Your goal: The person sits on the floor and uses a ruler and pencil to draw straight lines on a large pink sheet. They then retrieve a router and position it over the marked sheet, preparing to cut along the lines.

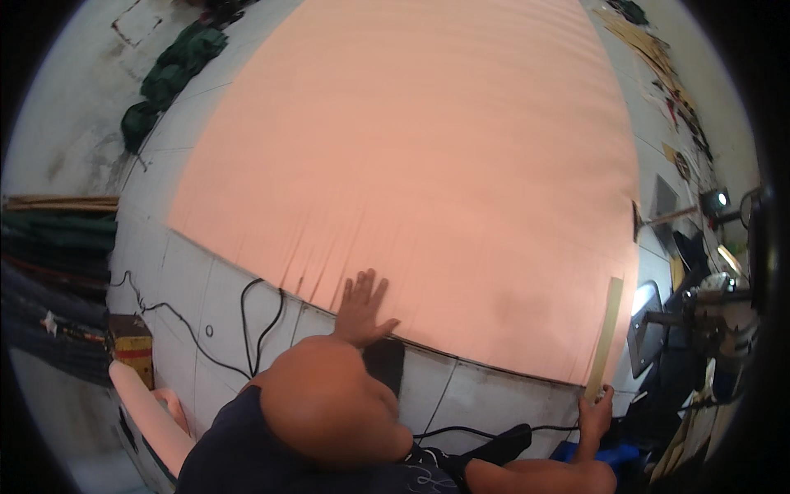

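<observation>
A large sheet of peach-coloured fabric (411,165) lies spread out before me, with creases near its front left edge. My left hand (362,309) rests on the fabric near its front edge, palm down and fingers spread. At the front right corner, my right hand (597,412) grips the near end of a flat yellowish strip (607,329), thumb and fingers on either side. The strip lies along the fabric's right edge, pointing away from me. I cannot make out what it is made of.
Black cables (193,337) run over the pale tiled floor (222,300). At the left stand a small box (132,342) and a pink roll (152,412). Dark green bundles (177,70) lie at the far left. A sewing machine (724,317) with a lit lamp (720,200) stands right.
</observation>
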`<state>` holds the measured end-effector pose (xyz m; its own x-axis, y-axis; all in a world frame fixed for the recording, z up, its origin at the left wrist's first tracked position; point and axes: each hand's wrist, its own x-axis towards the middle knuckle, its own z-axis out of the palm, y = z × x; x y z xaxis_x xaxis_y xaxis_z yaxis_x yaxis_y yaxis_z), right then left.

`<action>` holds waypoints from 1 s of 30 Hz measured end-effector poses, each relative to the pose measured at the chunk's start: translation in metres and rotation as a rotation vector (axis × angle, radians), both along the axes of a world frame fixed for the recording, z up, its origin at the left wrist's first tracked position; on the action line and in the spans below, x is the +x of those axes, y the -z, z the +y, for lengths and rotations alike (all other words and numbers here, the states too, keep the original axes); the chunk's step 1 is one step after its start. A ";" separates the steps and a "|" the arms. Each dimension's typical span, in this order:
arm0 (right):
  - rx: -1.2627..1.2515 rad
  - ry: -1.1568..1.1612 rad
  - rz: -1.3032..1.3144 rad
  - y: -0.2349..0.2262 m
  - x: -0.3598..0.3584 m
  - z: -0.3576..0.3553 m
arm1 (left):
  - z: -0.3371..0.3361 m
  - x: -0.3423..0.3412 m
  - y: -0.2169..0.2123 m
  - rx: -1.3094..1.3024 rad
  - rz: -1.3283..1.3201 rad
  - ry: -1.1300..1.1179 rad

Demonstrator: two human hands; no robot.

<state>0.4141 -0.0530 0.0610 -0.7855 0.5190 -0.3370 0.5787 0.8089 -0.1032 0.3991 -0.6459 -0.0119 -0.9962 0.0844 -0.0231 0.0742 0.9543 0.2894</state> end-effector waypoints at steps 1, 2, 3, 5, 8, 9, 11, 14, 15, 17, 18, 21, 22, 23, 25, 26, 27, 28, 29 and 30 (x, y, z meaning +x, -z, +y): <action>-0.021 -0.002 0.011 0.006 0.002 0.004 | -0.003 0.003 0.001 -0.008 0.023 -0.006; -0.043 0.000 0.025 0.011 0.003 0.007 | -0.005 0.006 -0.001 -0.016 0.030 -0.018; -0.076 0.005 0.042 0.014 0.005 0.014 | -0.003 0.003 0.000 -0.016 0.043 -0.018; -0.131 0.031 0.069 0.017 0.010 0.030 | 0.004 -0.004 0.004 0.013 0.062 -0.010; -0.490 0.317 0.170 0.013 0.011 0.034 | 0.004 -0.009 0.001 0.004 -0.016 -0.004; -0.589 0.362 0.178 0.009 0.011 0.032 | 0.001 -0.005 0.005 -0.013 -0.025 -0.007; -0.768 0.450 0.221 -0.014 0.007 0.024 | -0.005 0.004 0.015 -0.006 -0.015 0.005; -0.877 0.545 0.214 -0.061 -0.003 0.006 | -0.005 0.000 -0.006 0.018 -0.117 0.021; -0.961 0.554 0.258 -0.068 -0.003 0.008 | -0.004 -0.003 -0.011 0.029 -0.141 0.031; -1.146 0.564 0.329 -0.072 0.001 0.008 | -0.004 -0.005 -0.014 0.049 -0.155 0.030; -1.193 0.544 0.322 -0.077 0.001 0.005 | -0.005 -0.005 -0.015 0.058 -0.158 0.028; -1.322 0.465 0.284 -0.088 -0.001 -0.006 | -0.006 -0.004 -0.013 0.080 -0.152 0.016; -1.273 0.408 0.259 -0.087 -0.002 -0.011 | -0.007 -0.004 -0.014 0.080 -0.149 0.017; -1.225 0.350 0.240 -0.084 -0.007 -0.016 | -0.008 -0.006 -0.013 0.078 -0.141 0.019; -1.121 0.211 0.268 -0.057 -0.010 -0.020 | -0.007 -0.007 -0.012 0.085 -0.112 0.027; -1.018 0.120 0.240 -0.050 -0.012 -0.024 | -0.008 -0.008 -0.013 0.085 -0.097 0.028; -0.912 0.032 0.211 -0.047 -0.015 -0.031 | -0.009 -0.009 -0.016 0.086 -0.103 0.019; -0.799 -0.058 0.185 -0.045 -0.019 -0.035 | -0.009 -0.011 -0.021 0.091 -0.106 0.007; -0.735 -0.045 0.167 -0.034 -0.018 -0.036 | -0.008 -0.012 -0.022 0.098 -0.111 -0.003; -0.647 -0.115 0.176 -0.030 -0.014 -0.035 | -0.006 -0.014 -0.023 0.099 -0.100 -0.009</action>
